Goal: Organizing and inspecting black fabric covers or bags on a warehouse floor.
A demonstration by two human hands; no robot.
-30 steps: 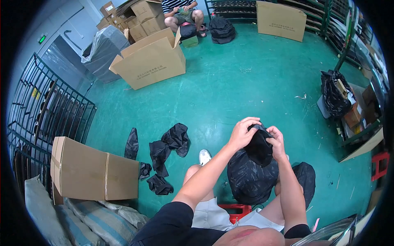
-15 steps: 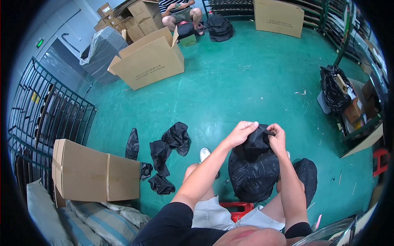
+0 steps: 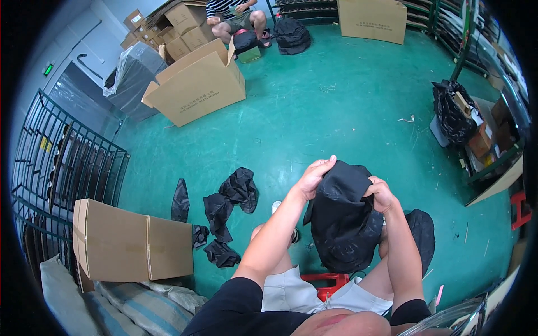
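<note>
Both my hands grip a thin black fabric piece (image 3: 344, 182), spread between them in front of my knees. My left hand (image 3: 315, 178) pinches its left edge, thumb up. On the opposite edge my right hand (image 3: 382, 194) is closed with curled fingers. Beneath hangs or rests a larger, rounded black fabric bundle (image 3: 342, 246); where one ends and the other begins is hard to make out. Another dark, rounded bundle (image 3: 421, 238) lies beside my right leg. Several crumpled black cloth pieces (image 3: 240, 189) are scattered on the floor to my left.
A red stool (image 3: 325, 283) shows between my legs. To the left stand a closed carton (image 3: 129, 241), woven sacks (image 3: 140, 305) and a green metal rack (image 3: 67, 162). An open carton (image 3: 196, 98) is farther off, near a seated person (image 3: 235, 19). Right: a shelf with a black bag (image 3: 454, 112).
The black fabric has been opened out wider between my hands and covers more of the bundle below. My left hand has shifted left and slightly up; the right hand is a little lower.
</note>
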